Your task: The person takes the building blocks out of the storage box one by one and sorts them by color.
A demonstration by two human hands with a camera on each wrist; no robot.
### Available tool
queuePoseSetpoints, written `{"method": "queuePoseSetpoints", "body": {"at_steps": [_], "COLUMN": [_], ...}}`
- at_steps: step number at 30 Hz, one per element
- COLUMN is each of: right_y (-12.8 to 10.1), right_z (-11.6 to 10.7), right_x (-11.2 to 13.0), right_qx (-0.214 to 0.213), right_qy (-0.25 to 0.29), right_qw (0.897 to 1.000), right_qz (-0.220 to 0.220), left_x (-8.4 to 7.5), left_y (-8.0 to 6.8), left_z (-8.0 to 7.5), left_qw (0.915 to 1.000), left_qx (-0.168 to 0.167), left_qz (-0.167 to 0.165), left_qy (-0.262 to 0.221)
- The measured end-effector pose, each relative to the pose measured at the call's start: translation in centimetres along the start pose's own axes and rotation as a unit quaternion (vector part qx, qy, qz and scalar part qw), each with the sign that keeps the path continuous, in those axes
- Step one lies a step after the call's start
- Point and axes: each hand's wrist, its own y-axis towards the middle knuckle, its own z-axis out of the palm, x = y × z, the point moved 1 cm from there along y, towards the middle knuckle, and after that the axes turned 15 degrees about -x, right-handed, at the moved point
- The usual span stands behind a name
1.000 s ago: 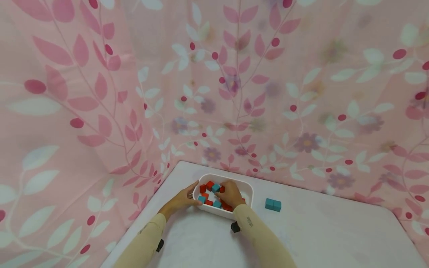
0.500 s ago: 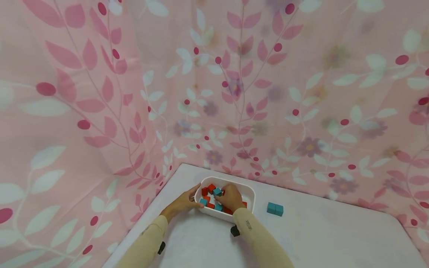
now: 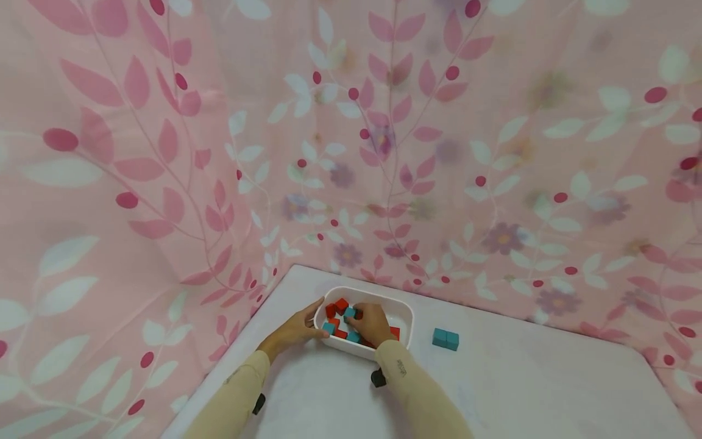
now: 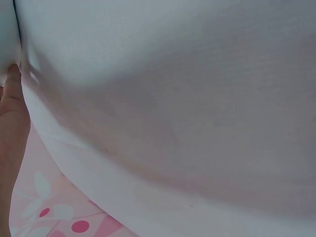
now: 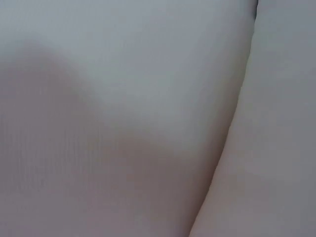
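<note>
Both sleeved forearms are extended forward; the left hand (image 3: 294,330) is held with fingers spread, while the right hand (image 3: 374,323) is curled downward.

White tray (image 3: 403,308), and it's loaded with red cubes (image 3: 342,305) and teal cubes (image 3: 349,313). Two more teal blocks (image 3: 445,339) out on the white tablecloth (image 3: 521,390). Behind it all, a pink curtain (image 3: 164,152) printed with pink and white leaves, dark pink berries and purple flowers. Pale beige sleeves (image 3: 241,390) on both arms.
</note>
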Motion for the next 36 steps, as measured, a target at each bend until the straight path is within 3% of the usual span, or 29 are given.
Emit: {"method": "queuePoseSetpoints", "body": {"at_steps": [8,12,15,20,23,36], "right_y": [0.4,0.3,0.3,0.5,0.5,0.4], "right_z": [-1.3,-1.9,-2.5,-4.2,-5.7,-14.5], "right_x": [-0.7,-1.1,-1.1,-0.7,-0.6,-3.2], "right_qx": [-0.005,0.003,-0.001,-0.019,-0.019,-0.014], "right_qy": [0.113,0.144,0.15,0.146,0.151,0.113], "right_qw": [0.993,0.989,0.988,0.989,0.988,0.993], "right_qz": [-0.027,0.019,0.031,-0.006,-0.005,0.023], "left_x": [-0.5,-0.3,-0.1,-0.2,-0.2,-0.4], "left_y": [0.1,0.1,0.0,-0.1,-0.1,-0.3], "left_z": [0.0,0.4,0.5,0.6,0.6,0.0], "left_qw": [0.9999,0.9999,0.9999,0.9999,0.9997,0.9997], "left_qx": [-0.003,0.005,0.007,-0.003,-0.014,-0.017], "left_qz": [-0.004,0.01,0.015,0.007,-0.002,-0.008], "left_qy": [0.009,0.006,0.002,0.012,0.02,0.017]}}
